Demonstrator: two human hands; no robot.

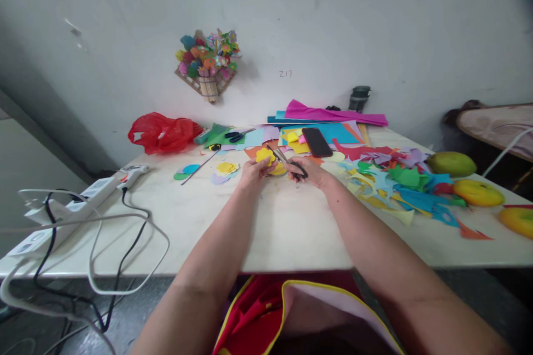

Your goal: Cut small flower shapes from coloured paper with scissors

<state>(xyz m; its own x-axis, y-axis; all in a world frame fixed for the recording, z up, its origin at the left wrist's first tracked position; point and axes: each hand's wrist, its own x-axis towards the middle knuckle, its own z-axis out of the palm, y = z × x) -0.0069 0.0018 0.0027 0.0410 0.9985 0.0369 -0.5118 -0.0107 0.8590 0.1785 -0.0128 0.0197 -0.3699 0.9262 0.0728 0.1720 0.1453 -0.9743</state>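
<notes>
My left hand (257,171) is closed on a yellow paper flower (265,156), pinching it at its lower side. In my right hand (300,171) is a pair of scissors (281,156), its dark handles around my fingers and its blades pointing up and left, close to the flower. Below and between my hands lies a yellow paper piece (278,170), partly hidden. To the left, yellow paper flowers (227,167) rest on pale purple and blue cut-outs (220,178). Green and blue paper circles (187,171) lie farther left, beside a thin dark stick (200,167).
Paper scraps (391,180) spread over the right side, near several mangoes (478,193). A phone (317,142) lies on coloured sheets behind my hands. Other scissors (238,135) and a red plastic bag (164,132) are at the back left. A power strip (62,216) with cables occupies the left edge.
</notes>
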